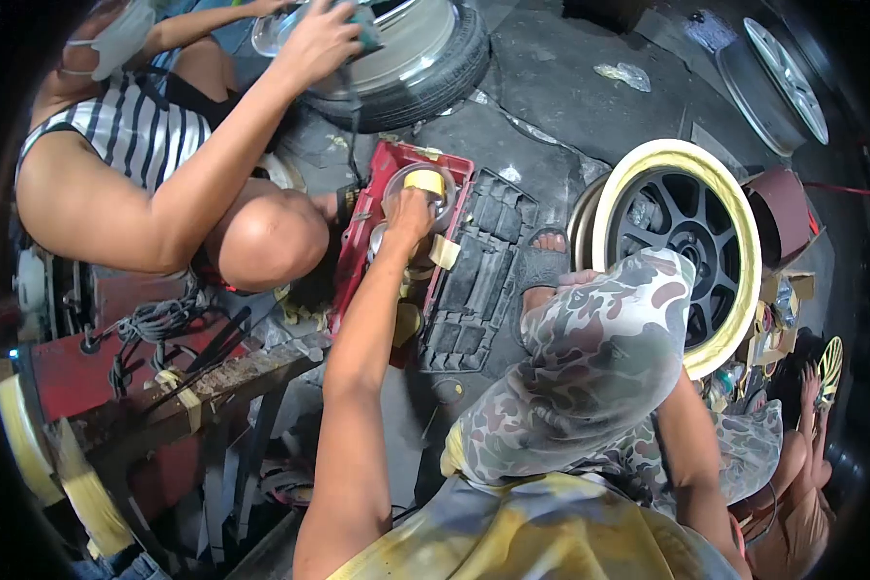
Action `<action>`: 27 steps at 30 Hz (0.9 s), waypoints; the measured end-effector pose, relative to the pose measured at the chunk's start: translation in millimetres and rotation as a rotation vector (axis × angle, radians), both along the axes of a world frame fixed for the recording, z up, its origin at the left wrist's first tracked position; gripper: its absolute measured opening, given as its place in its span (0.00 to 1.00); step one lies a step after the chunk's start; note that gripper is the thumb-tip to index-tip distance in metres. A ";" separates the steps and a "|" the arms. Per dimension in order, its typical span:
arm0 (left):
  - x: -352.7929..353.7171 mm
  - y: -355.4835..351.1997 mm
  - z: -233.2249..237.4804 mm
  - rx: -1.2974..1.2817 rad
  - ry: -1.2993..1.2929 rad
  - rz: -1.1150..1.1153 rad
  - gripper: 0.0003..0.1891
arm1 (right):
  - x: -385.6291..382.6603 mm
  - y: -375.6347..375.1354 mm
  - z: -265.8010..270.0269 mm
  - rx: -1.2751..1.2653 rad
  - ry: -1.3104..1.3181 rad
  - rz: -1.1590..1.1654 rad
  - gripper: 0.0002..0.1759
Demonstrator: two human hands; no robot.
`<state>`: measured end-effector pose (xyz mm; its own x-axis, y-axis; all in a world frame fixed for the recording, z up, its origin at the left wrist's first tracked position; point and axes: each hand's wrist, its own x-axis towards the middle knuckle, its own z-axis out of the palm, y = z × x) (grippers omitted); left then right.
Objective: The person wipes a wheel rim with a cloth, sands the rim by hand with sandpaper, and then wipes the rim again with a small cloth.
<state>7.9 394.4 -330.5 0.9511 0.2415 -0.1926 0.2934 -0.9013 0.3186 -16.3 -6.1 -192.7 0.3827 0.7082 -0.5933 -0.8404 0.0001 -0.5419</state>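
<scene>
My left hand (411, 215) reaches into a red plastic tool case (349, 253), its fingers closed on what looks like a roll of yellow tape (423, 181). Around the roll sits a clear round container (449, 196). Just below my wrist a pale yellow block (445, 252) lies at the case's edge. My right hand (578, 277) shows only in part beyond my camouflage-covered knee, close to a dark spoked wheel (687, 240). Most of its fingers are hidden. Yellow masking covers that wheel's rim (750, 280).
Beside the red case lies its black ribbed lid or tray (474, 280). A co-worker in a striped top (126, 135) crouches at upper left by a tyred wheel (396, 97). A red metal stand with coiled cable (159, 324) is at left; another wheel (771, 87) stands upper right.
</scene>
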 end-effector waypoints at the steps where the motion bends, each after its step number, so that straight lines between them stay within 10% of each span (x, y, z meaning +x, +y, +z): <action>1: 10.7 4.5 -19.7 0.008 0.150 0.035 0.16 | -7.5 4.5 16.0 -0.021 -0.025 -0.086 0.23; 6: 20.8 33.3 -81.6 -0.036 0.261 -0.064 0.18 | -26.6 -10.6 -8.0 -0.179 -0.225 -0.272 0.20; 12: -19.5 1.5 19.7 -0.100 -0.237 0.083 0.16 | -32.4 -33.2 -49.0 -0.333 -0.431 -0.312 0.18; 17: -59.5 -3.8 43.1 -1.021 -0.431 0.331 0.14 | -30.5 -51.1 -81.6 -0.378 -0.579 -0.320 0.18; 21: -70.5 -37.2 97.6 -1.089 -0.395 0.289 0.18 | -23.2 -24.5 0.7 -0.432 -0.453 -0.380 0.18; 27: -50.9 -109.8 123.4 -1.469 -0.306 0.122 0.28 | 16.2 6.1 -36.9 -0.030 -0.418 -0.275 0.20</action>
<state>-42.9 284.6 -207.1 0.9871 0.0935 -0.1297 0.0977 0.2897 0.9521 -0.1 0.0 -229.5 0.7621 0.5329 -0.3676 -0.5221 0.1702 -0.8357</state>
